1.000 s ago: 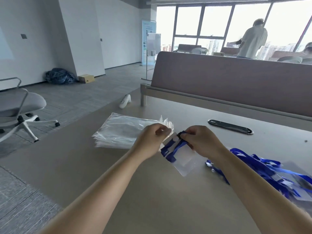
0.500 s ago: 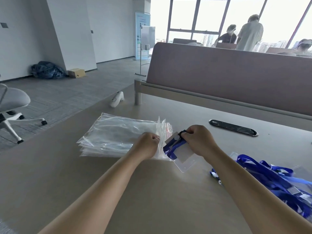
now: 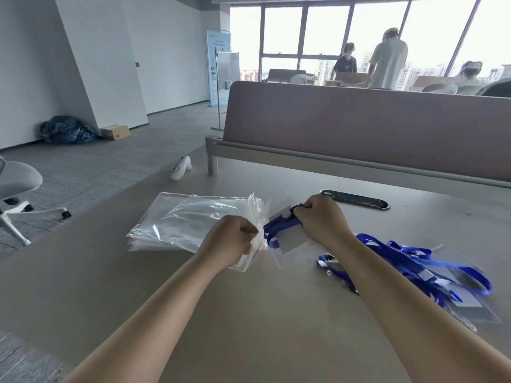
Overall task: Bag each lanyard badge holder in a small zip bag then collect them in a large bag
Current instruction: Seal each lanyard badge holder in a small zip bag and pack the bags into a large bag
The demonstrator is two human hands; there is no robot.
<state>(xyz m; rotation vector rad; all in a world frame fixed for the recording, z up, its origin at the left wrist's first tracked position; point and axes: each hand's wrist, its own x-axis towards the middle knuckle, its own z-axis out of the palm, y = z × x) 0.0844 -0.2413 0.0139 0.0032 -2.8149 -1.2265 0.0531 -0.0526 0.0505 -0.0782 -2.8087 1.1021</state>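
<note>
The right hand grips a clear badge holder with folded blue lanyard; the left hand pinches a small transparent zip bag beside it. Bagging looks barely begun: tangled blue lanyards wait right of the right hand.

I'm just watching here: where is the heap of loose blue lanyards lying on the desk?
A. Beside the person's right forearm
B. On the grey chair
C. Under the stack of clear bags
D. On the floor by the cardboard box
A: the tangled heap of blue ribbon lanyards with clear badge holders lies on the beige desk just right of the right forearm, apart from the stack of clear plastic bags.
</note>
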